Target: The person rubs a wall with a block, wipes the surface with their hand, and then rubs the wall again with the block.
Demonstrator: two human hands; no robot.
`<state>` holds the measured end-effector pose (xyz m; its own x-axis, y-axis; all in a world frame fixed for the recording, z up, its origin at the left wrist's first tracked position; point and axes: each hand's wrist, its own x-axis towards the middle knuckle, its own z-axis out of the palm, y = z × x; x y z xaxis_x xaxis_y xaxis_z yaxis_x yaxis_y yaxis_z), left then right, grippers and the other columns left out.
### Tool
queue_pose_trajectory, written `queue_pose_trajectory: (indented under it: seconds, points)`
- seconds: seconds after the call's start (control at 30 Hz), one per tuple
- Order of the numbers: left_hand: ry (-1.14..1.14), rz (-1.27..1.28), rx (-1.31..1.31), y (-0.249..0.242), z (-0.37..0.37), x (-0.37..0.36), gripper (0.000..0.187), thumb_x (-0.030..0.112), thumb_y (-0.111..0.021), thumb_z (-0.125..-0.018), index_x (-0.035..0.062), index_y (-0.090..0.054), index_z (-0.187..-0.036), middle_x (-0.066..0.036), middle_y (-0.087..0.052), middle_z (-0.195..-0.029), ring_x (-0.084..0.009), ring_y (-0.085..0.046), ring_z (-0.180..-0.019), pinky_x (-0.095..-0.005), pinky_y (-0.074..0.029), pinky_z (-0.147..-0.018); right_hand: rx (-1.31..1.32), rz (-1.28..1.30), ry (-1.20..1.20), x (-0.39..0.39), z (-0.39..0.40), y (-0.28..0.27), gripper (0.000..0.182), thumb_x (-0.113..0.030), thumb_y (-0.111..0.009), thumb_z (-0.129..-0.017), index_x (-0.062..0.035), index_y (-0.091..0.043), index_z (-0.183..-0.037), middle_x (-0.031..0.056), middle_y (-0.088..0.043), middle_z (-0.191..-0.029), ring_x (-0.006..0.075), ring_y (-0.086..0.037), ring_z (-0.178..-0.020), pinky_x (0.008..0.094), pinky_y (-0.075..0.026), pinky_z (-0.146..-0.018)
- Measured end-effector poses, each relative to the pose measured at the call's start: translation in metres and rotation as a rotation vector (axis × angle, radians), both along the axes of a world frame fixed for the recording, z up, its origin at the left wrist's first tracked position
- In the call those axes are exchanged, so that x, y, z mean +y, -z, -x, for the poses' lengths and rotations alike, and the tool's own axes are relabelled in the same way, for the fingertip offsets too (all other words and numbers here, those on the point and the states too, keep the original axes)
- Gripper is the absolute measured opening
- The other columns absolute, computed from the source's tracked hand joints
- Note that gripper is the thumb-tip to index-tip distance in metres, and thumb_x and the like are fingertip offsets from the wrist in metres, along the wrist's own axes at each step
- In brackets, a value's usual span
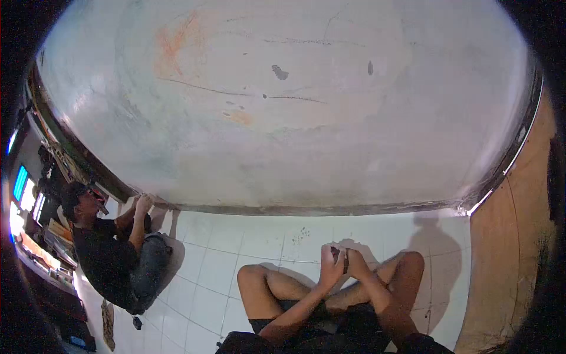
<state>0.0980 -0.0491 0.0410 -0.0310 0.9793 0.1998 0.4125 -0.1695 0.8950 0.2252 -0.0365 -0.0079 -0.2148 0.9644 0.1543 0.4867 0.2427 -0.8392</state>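
My left hand [331,268] and my right hand [356,263] meet in front of my crossed legs, a little above the tiled floor [265,242]. Both are closed around a small dark reddish-brown object [335,254], which shows in part between the fingers and palms. Its kind is too small and too covered to make out. Beyond the hands, small dark specks [302,235] lie on the tiles.
A pale wall [330,153] with scratches, chipped spots and orange stains rises ahead. A brown wooden panel [495,259] stands at right. At left, a co-worker [112,253] in dark clothes sits against the wall. A crumpled cloth [108,324] lies on the floor.
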Motion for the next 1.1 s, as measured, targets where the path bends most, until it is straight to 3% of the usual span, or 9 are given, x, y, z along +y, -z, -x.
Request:
queue_pose_trajectory:
  seconds: [0.2, 0.4, 0.53, 0.63, 0.67, 0.77, 0.8, 0.9, 1.1]
  points:
    - [-0.071, -0.082, 0.048, 0.023, 0.010, 0.005, 0.027, 0.014, -0.057, -0.088, -0.0075, -0.047, -0.102, -0.027, -0.047, -0.099, -0.0441, -0.045, -0.092, -0.0502, -0.037, -0.083, 0.055, 0.040, -0.033, 0.003, 0.001, -0.007, 0.026, -0.015, -0.060, -0.085, 0.0017, -0.063, -0.105, 0.0240, -0.066, -0.093, 0.0402, -0.065, -0.091, 0.0400, -0.050, -0.081]
    - [-0.082, -0.154, 0.264, 0.021, 0.038, -0.003, 0.029, 0.003, -0.056, -0.077, -0.0048, -0.048, -0.103, -0.027, -0.048, -0.100, -0.0446, -0.044, -0.095, -0.0505, -0.038, -0.082, 0.288, 0.035, -0.081, -0.001, 0.020, -0.043, 0.040, -0.011, -0.069, -0.074, -0.0010, -0.063, -0.112, 0.0215, -0.067, -0.102, 0.0391, -0.064, -0.097, 0.0416, -0.050, -0.084]
    - [-0.007, -0.154, 0.207, 0.015, 0.051, 0.005, 0.030, 0.003, -0.060, -0.080, -0.0029, -0.051, -0.108, -0.023, -0.054, -0.095, -0.0367, -0.053, -0.088, -0.0446, -0.045, -0.078, 0.036, 0.046, -0.094, 0.002, 0.015, -0.022, 0.035, -0.010, -0.062, -0.085, -0.0022, -0.061, -0.120, 0.0225, -0.066, -0.104, 0.0371, -0.064, -0.099, 0.0399, -0.049, -0.086]
    - [0.062, 0.233, -0.045, -0.010, 0.056, 0.012, 0.022, 0.006, -0.063, -0.085, -0.0013, -0.054, -0.103, -0.020, -0.060, -0.082, -0.0278, -0.061, -0.071, -0.0380, -0.049, -0.064, 0.084, 0.096, -0.025, 0.006, 0.014, -0.015, 0.038, -0.009, -0.063, -0.084, -0.0014, -0.060, -0.122, 0.0223, -0.063, -0.115, 0.0370, -0.060, -0.107, 0.0397, -0.046, -0.091]
    - [0.056, -0.023, -0.074, 0.009, 0.056, 0.015, 0.015, 0.009, -0.063, -0.088, 0.0005, -0.057, -0.098, -0.013, -0.061, -0.069, -0.0185, -0.060, -0.058, -0.0318, -0.048, -0.051, 0.089, 0.097, -0.013, 0.010, 0.013, 0.006, 0.039, -0.008, -0.064, -0.084, -0.0008, -0.059, -0.122, 0.0224, -0.061, -0.118, 0.0369, -0.058, -0.110, 0.0395, -0.045, -0.093]
    - [0.039, 0.352, -0.481, 0.062, 0.053, 0.015, 0.013, 0.008, -0.064, -0.087, 0.0009, -0.058, -0.096, -0.007, -0.061, -0.070, -0.0143, -0.059, -0.061, -0.0302, -0.048, -0.052, 0.000, 0.140, 0.001, 0.005, 0.013, 0.015, 0.042, -0.007, -0.064, -0.082, 0.0006, -0.057, -0.124, 0.0232, -0.057, -0.125, 0.0369, -0.054, -0.116, 0.0396, -0.042, -0.097]
    - [0.053, 0.534, -0.644, 0.071, 0.054, 0.016, 0.013, 0.008, -0.064, -0.089, 0.0033, -0.057, -0.098, -0.004, -0.060, -0.083, -0.0139, -0.060, -0.072, -0.0277, -0.051, -0.061, -0.047, 0.158, -0.002, 0.003, 0.017, 0.006, 0.043, -0.006, -0.064, -0.082, 0.0010, -0.056, -0.124, 0.0236, -0.055, -0.126, 0.0369, -0.053, -0.117, 0.0397, -0.042, -0.099]
    - [0.067, 0.535, -0.641, 0.099, 0.054, 0.031, 0.007, 0.012, -0.060, -0.092, 0.0058, -0.056, -0.094, -0.003, -0.059, -0.080, -0.0131, -0.059, -0.068, -0.0259, -0.049, -0.057, -0.130, -0.114, -0.021, -0.001, 0.032, -0.039, 0.040, -0.006, -0.064, -0.082, 0.0043, -0.057, -0.120, 0.0234, -0.058, -0.118, 0.0351, -0.055, -0.113, 0.0406, -0.043, -0.096]
    - [0.002, 0.623, -1.133, 0.074, 0.046, 0.038, 0.025, 0.025, -0.050, -0.098, 0.0035, -0.060, -0.094, -0.005, -0.060, -0.071, -0.0125, -0.056, -0.054, -0.0258, -0.042, -0.049, -0.122, -0.142, 0.049, 0.008, 0.014, 0.007, 0.038, -0.014, -0.065, -0.084, -0.0023, -0.059, -0.120, 0.0193, -0.061, -0.113, 0.0366, -0.059, -0.105, 0.0407, -0.048, -0.089]
